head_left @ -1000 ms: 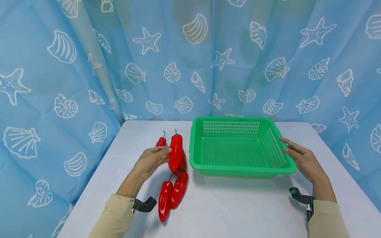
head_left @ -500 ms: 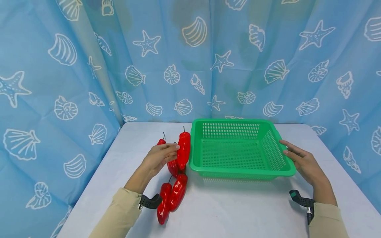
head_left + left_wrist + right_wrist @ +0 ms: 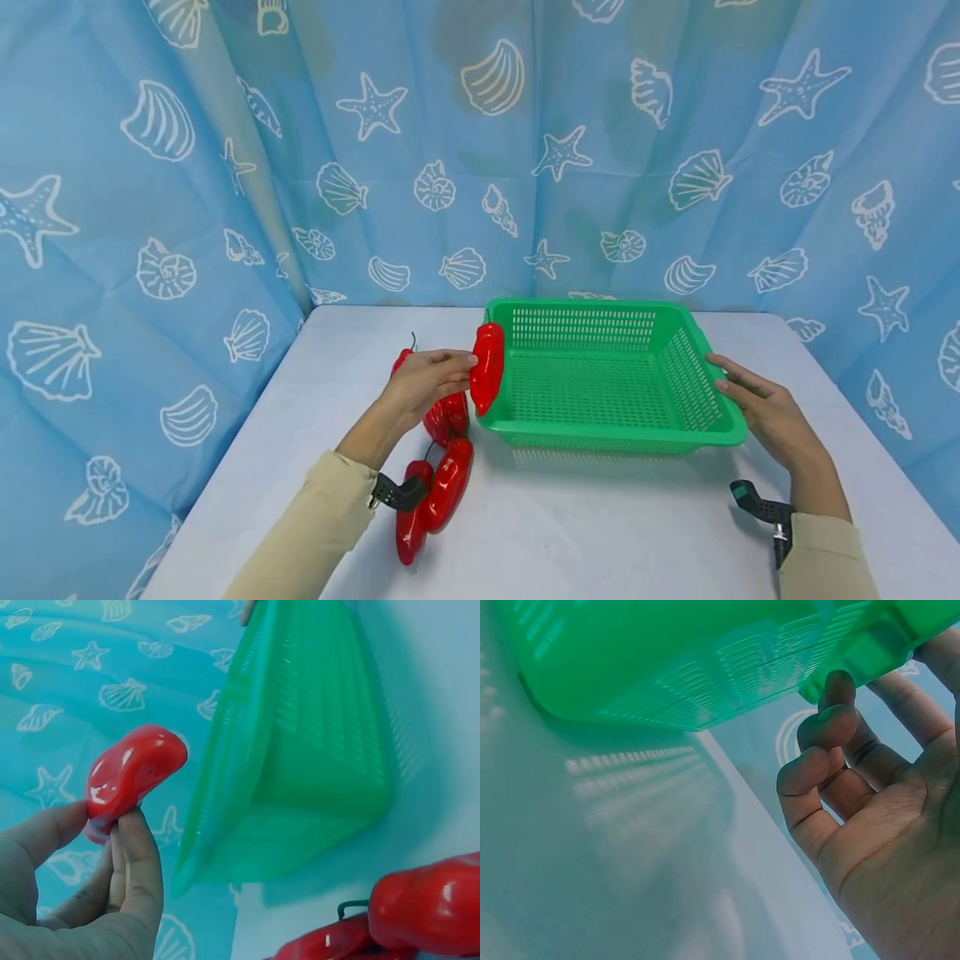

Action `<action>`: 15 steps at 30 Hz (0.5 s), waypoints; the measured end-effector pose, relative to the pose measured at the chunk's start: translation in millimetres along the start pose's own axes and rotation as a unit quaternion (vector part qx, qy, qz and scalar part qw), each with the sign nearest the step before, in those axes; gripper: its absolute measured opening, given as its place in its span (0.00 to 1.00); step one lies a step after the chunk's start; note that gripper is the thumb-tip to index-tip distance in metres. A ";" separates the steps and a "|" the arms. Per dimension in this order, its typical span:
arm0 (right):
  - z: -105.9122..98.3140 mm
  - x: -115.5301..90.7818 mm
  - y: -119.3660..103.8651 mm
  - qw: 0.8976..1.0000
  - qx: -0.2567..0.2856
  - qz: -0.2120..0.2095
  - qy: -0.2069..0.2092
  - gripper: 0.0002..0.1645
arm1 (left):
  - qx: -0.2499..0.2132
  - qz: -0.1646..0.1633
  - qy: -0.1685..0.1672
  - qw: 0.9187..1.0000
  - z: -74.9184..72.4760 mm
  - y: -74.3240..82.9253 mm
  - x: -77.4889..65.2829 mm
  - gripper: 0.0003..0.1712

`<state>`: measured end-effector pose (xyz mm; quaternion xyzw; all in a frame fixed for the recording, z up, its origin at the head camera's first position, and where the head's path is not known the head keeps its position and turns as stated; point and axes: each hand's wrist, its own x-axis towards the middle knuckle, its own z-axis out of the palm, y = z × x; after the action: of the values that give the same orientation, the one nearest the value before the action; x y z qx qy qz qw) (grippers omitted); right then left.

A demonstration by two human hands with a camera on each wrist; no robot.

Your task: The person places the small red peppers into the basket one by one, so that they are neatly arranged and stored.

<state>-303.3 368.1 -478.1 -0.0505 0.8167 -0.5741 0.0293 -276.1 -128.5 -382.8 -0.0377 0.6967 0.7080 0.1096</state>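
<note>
- A glossy red chili pepper (image 3: 488,367) is held over the left rim of a slotted green basket (image 3: 600,431); a gap is seen between pepper and rim in the left wrist view.
- The pepper is pinched at one side by the thumb and fingertips of the left hand (image 3: 423,385); on such smooth skin, a slip could be caused by a loosened pinch.
- The rim could be clipped by the tapered end if the pepper is carried too low.
- The basket's right rim is touched by the half-curled right hand (image 3: 772,415); how firmly cannot be told, so sliding could follow a knock.
- The loose peppers (image 3: 452,483) on the desk (image 3: 585,533) could be nudged by the wrist camera (image 3: 401,493).
- The stem is pointed toward the curtain (image 3: 420,217), the tip toward the person; the long axis is set nearly parallel to the basket's short side, its tilt unclear.
</note>
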 end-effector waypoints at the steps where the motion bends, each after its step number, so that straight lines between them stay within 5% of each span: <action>1: 0.8 -0.1 0.3 1.000 0.002 -0.002 -0.002 0.36 | 0.001 -0.004 -0.001 1.000 1.1 1.2 0.3 0.28; 15: -1.3 -0.3 3.0 1.000 -0.022 -0.008 0.001 0.35 | -0.027 -0.038 -0.025 0.999 26.3 12.8 19.9 0.23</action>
<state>-303.2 370.3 -480.5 -0.0571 0.8285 -0.5565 0.0229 -295.6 -100.4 -373.7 -0.0495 0.6721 0.7229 0.1526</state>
